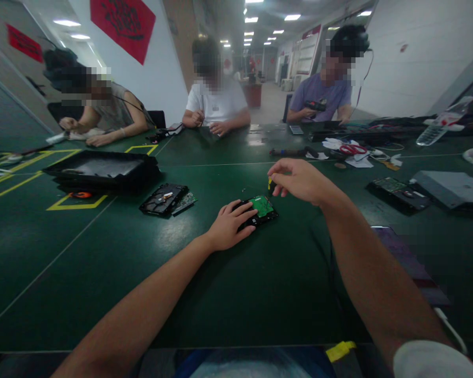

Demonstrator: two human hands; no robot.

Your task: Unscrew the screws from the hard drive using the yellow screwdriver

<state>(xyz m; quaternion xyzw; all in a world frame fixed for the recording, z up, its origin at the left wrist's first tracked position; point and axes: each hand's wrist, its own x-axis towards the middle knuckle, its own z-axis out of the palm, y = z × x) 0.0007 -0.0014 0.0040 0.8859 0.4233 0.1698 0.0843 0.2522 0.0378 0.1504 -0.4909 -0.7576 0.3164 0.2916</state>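
A hard drive [265,208] lies on the green table with its green circuit board facing up. Across its left part my left hand [233,226] rests flat, fingers spread, covering some of the board. My right hand [297,181] is closed around the yellow and black handle of a screwdriver [270,186], held over the drive's right end. The screwdriver's tip is too small to make out against the board. Tiny screws [243,190] lie just beyond the drive. Left of it sit another hard drive [163,199] and a loose circuit board [185,203].
Black trays [102,170] stand at the left. To the right are a drive with exposed board [400,193], a grey metal box [453,189] and a phone [408,260]. Red-handled scissors [352,149] and a plastic bottle [443,123] lie farther back. Three people sit across the table.
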